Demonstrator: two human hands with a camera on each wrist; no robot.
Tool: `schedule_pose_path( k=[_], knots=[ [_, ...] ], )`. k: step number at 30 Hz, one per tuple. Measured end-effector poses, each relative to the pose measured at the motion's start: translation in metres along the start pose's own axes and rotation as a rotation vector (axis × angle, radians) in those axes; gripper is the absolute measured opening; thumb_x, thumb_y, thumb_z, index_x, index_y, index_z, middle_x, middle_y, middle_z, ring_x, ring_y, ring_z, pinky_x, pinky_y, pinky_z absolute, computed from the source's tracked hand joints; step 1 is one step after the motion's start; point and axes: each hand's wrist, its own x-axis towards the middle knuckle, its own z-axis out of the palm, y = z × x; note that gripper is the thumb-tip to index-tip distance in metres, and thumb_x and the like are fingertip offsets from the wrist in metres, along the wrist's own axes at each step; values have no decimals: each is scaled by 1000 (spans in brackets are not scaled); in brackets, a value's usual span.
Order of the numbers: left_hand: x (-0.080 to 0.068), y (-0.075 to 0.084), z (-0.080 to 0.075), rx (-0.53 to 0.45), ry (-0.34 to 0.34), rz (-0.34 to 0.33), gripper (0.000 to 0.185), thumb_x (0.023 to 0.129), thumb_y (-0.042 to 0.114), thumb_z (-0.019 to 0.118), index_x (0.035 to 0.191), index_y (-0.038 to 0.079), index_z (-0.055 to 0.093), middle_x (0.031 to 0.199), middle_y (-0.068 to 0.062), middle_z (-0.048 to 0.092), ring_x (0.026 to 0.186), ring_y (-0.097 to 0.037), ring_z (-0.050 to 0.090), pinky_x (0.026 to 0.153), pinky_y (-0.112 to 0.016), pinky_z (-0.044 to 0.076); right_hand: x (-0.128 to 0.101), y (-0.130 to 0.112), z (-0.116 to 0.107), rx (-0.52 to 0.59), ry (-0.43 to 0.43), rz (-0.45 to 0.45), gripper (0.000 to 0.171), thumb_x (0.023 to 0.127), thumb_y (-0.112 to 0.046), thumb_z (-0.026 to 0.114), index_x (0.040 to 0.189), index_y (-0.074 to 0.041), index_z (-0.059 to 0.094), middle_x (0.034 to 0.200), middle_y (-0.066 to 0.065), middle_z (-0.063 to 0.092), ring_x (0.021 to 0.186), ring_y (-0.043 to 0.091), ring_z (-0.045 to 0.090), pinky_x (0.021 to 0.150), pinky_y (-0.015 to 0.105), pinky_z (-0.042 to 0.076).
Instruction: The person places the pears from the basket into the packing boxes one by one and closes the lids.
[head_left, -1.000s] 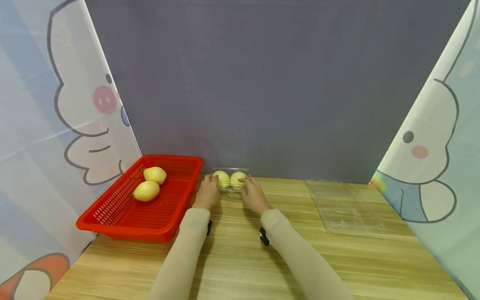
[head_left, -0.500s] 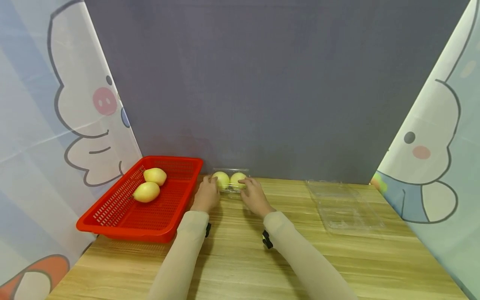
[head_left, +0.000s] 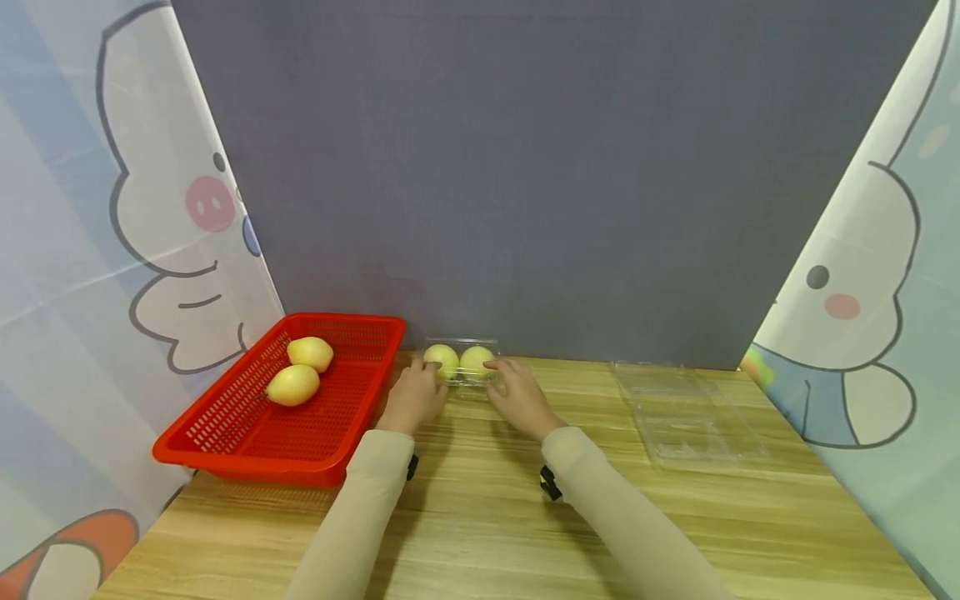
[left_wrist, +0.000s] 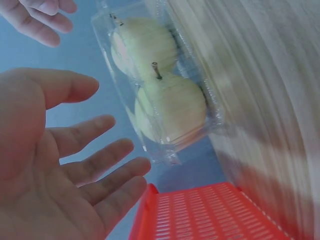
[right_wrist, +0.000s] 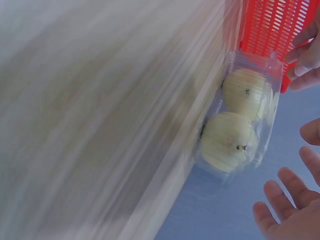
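A clear plastic clamshell box [head_left: 461,364] holding two pale yellow pears stands shut at the table's far edge, against the grey backdrop. My left hand [head_left: 415,393] lies just left of it and my right hand [head_left: 517,392] just right. In the left wrist view the left hand [left_wrist: 90,165] has its fingers spread, a small gap away from the box [left_wrist: 165,95]. The right wrist view shows the right hand [right_wrist: 287,210] with straight fingers, also apart from the box [right_wrist: 240,125]. Neither hand holds anything.
A red mesh basket [head_left: 225,417] with two loose pears [head_left: 300,371] stands left of the box, close to my left hand. An empty, opened clear clamshell [head_left: 690,408] lies at the right. The wooden table [head_left: 480,517] is hemmed by a grey wall and cartoon-print curtains.
Both hands have drawn back a little from the box towards me and their fingers have come off it. The box and basket have not moved.
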Motion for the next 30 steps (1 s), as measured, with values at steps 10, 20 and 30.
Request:
schedule_pose_path(
  k=[10, 20, 30],
  knots=[
    [-9, 5, -6, 56, 53, 112, 31, 93, 23, 68, 116, 3, 71, 124, -25, 60, 95, -42, 66, 76, -53, 56, -9, -3, -16, -75, -38, 3, 41, 98, -22, 66, 136, -8, 59, 138, 12, 57, 130, 34, 49, 109, 54, 37],
    [-13, 12, -11, 108, 71, 187, 23, 91, 23, 68, 108, 8, 74, 96, -16, 71, 79, -33, 68, 61, -46, 56, -16, -3, -25, -110, -63, -7, 39, 100, -29, 63, 135, -11, 61, 137, 9, 58, 130, 32, 49, 107, 56, 38],
    [-16, 26, -15, 102, 130, 279, 19, 89, 16, 64, 102, 9, 76, 68, 1, 65, 59, -18, 59, 52, -38, 49, -26, 0, -37, -82, -67, -3, 38, 100, -28, 63, 133, -10, 63, 136, 9, 60, 130, 34, 50, 109, 61, 33]
  ],
)
